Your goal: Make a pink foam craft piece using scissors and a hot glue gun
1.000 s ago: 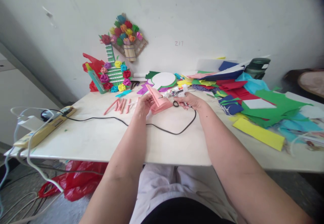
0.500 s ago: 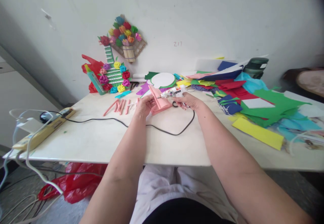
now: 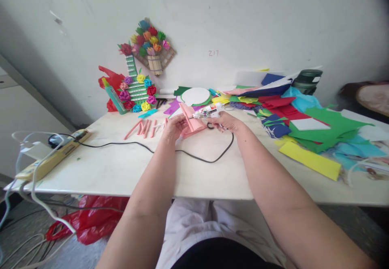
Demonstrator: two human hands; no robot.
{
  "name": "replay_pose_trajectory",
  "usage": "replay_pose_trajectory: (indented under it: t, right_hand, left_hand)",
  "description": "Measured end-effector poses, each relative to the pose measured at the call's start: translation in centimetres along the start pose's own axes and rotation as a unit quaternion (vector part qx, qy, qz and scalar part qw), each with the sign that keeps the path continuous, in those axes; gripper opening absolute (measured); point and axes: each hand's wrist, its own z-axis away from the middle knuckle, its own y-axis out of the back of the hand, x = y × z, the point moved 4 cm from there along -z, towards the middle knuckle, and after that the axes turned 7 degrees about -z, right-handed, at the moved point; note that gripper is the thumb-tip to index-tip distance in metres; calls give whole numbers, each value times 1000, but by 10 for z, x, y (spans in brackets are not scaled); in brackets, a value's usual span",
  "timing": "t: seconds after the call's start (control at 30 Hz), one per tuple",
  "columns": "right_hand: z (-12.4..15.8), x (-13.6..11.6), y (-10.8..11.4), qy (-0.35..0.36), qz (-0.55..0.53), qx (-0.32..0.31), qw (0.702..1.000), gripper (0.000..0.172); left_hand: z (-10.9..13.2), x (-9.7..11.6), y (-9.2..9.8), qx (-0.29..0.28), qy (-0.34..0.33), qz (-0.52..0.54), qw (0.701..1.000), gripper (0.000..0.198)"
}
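Observation:
My right hand (image 3: pixel 225 121) is closed round the handle of a white patterned glue gun (image 3: pixel 202 114), its nozzle pointing left. The nozzle tip meets, or is very close to, the upright part of a salmon-pink folded sheet (image 3: pixel 189 112). My left hand (image 3: pixel 175 128) pinches that pink sheet at its left side; some fingertips are hidden behind it. The sheet's lower part lies on the table under the gun. Just left of my left hand lie several thin pink rolled sticks (image 3: pixel 146 128).
A black cord (image 3: pixel 194 155) loops across the white table (image 3: pixel 106 171) to a yellowish power strip (image 3: pixel 57 155). Coloured sheets (image 3: pixel 322 127) are heaped at the right. A glue bottle (image 3: pixel 114 95), a flower-decorated craft (image 3: pixel 136 86) and a white disc (image 3: pixel 195 96) stand or lie toward the wall.
Almost nothing differs. The glue gun's nozzle and the pink sheet have shifted very slightly; both hands keep their holds.

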Motion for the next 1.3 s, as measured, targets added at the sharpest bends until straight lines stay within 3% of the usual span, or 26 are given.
replay_pose_trajectory:
  t: [1.3]
  right_hand:
    - [-7, 0, -1, 61, -38, 30, 997, 34]
  left_hand:
    - [1, -4, -2, -46, 23, -13, 999, 15]
